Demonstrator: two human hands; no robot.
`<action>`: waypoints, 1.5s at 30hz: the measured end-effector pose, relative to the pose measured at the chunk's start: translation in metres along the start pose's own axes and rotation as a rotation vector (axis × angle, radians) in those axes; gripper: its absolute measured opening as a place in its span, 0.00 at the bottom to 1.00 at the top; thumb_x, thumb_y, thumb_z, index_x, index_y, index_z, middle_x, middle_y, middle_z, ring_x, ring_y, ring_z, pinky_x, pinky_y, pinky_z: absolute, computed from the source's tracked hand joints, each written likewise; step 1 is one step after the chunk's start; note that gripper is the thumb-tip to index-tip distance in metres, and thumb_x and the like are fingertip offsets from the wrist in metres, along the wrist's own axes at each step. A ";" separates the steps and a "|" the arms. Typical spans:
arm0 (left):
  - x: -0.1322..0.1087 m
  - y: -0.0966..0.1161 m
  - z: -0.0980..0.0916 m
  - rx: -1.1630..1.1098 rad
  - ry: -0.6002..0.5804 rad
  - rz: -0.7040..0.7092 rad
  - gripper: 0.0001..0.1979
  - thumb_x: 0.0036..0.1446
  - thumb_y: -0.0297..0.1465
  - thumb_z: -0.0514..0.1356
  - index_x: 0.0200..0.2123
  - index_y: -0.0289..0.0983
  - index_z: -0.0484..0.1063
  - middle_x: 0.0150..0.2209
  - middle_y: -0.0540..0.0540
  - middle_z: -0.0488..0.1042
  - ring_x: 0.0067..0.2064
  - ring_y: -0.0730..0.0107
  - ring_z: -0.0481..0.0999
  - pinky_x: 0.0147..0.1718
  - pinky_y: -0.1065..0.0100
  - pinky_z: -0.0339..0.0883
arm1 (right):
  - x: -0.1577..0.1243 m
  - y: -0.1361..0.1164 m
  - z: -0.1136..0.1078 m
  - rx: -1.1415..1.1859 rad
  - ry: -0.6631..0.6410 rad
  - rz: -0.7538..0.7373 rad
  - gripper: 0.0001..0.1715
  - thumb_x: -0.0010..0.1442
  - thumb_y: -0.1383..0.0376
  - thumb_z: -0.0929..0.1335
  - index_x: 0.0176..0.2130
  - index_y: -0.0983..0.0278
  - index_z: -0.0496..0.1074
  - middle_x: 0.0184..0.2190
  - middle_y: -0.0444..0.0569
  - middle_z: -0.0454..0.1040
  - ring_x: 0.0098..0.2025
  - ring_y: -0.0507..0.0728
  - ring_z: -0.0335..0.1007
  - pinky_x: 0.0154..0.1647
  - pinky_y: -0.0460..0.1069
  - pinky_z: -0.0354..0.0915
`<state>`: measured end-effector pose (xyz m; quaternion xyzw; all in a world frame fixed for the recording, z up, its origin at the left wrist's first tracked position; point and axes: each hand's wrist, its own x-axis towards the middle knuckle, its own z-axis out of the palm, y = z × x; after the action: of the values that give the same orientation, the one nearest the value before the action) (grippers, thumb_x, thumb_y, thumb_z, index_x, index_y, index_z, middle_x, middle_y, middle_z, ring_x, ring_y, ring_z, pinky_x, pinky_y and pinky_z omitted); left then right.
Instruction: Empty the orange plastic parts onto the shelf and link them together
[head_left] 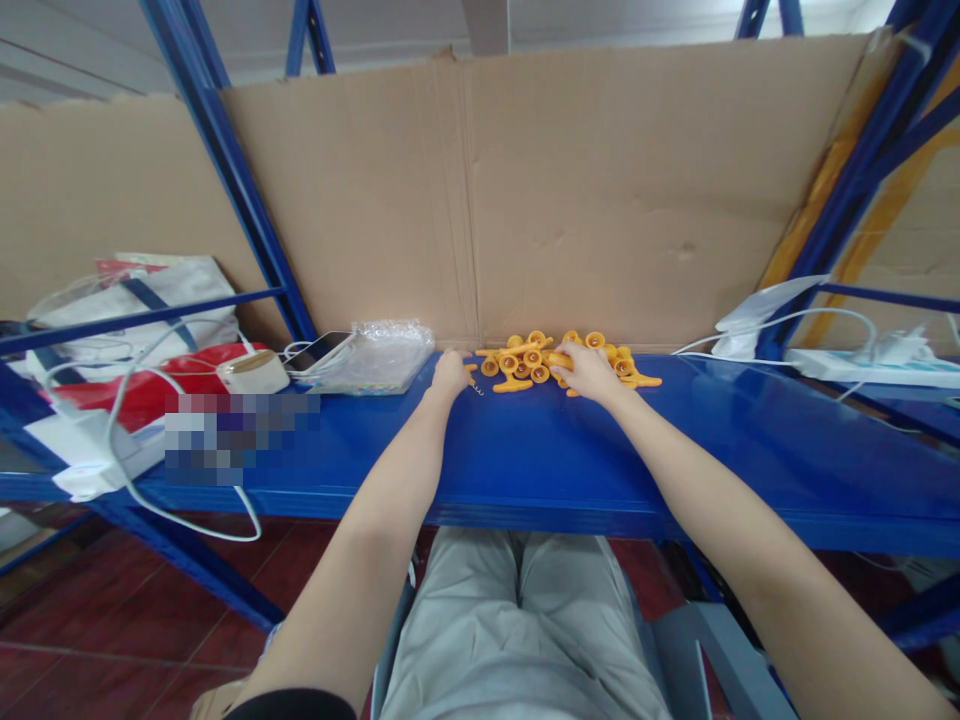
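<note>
Both hands are apart, set at the rear of a blue shelf surface (525,455), close to an upright cardboard panel (600,190). Left hand (451,372) is closed at the fingertips on a small orange-yellow piece (471,371), mostly hidden by the fingers; a thin metal spiral (478,388) shows just below it, and whether the two are joined cannot be told. Right hand (590,371) lies over a pile of orange-yellow parts (532,358), its fingers curled about one of them; how firm that contact is cannot be determined. Parts in the pile include round, cup-like ends facing the viewer. One T-shaped part (514,385) lies at the front of the pile, between the hands; another T-shaped part (643,381) lies on the far side of the right hand, at the pile's right end. To the left of the left hand, a clear plastic packet (379,358) rests near the panel, beside a phone-like device (322,350). Further left are a white adapter (253,371), red material (199,362) and a white bag (187,285). At far right, a white power strip (885,369) sits well apart from the pile.
</note>
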<state>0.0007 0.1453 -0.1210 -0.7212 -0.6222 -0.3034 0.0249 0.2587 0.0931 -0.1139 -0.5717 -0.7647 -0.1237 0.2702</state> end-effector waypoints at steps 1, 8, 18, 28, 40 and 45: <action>-0.001 0.004 -0.004 0.041 -0.017 -0.043 0.17 0.57 0.23 0.61 0.50 0.37 0.80 0.55 0.37 0.77 0.57 0.59 0.77 0.57 0.66 0.68 | 0.000 0.000 0.000 0.002 0.003 -0.002 0.15 0.62 0.65 0.68 0.50 0.64 0.75 0.45 0.57 0.80 0.47 0.66 0.77 0.49 0.59 0.69; -0.012 0.038 -0.021 0.241 -0.258 -0.147 0.18 0.60 0.32 0.58 0.50 0.36 0.79 0.52 0.35 0.79 0.56 0.52 0.78 0.51 0.63 0.72 | 0.000 0.000 0.000 0.030 -0.019 0.024 0.17 0.62 0.64 0.68 0.51 0.65 0.76 0.47 0.58 0.80 0.49 0.67 0.77 0.52 0.60 0.69; -0.010 0.025 -0.013 0.330 -0.285 -0.207 0.25 0.60 0.33 0.56 0.59 0.33 0.73 0.61 0.33 0.72 0.62 0.49 0.72 0.58 0.58 0.68 | 0.000 0.001 0.003 0.055 -0.029 0.023 0.18 0.63 0.64 0.69 0.52 0.63 0.76 0.49 0.57 0.80 0.51 0.66 0.76 0.55 0.60 0.68; -0.006 0.001 0.001 0.277 -0.315 -0.336 0.30 0.65 0.35 0.44 0.67 0.33 0.61 0.71 0.35 0.57 0.71 0.49 0.57 0.67 0.42 0.52 | -0.001 -0.001 0.001 0.054 -0.046 0.016 0.18 0.64 0.64 0.68 0.52 0.64 0.75 0.48 0.58 0.80 0.51 0.66 0.77 0.54 0.60 0.69; 0.000 -0.015 0.013 0.235 -0.266 -0.319 0.31 0.65 0.36 0.43 0.68 0.33 0.60 0.71 0.36 0.56 0.72 0.51 0.55 0.69 0.43 0.50 | -0.001 -0.002 -0.001 0.061 -0.066 0.012 0.18 0.65 0.63 0.68 0.53 0.65 0.76 0.44 0.57 0.81 0.48 0.64 0.78 0.52 0.57 0.69; 0.007 -0.022 0.015 0.230 -0.278 -0.289 0.31 0.65 0.37 0.44 0.68 0.33 0.61 0.72 0.36 0.55 0.71 0.50 0.56 0.69 0.44 0.50 | -0.001 -0.002 0.000 0.051 -0.061 0.008 0.18 0.64 0.63 0.68 0.52 0.63 0.76 0.45 0.56 0.81 0.49 0.64 0.78 0.52 0.57 0.69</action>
<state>-0.0130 0.1629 -0.1376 -0.6518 -0.7470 -0.1286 -0.0226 0.2568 0.0922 -0.1143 -0.5714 -0.7730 -0.0858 0.2618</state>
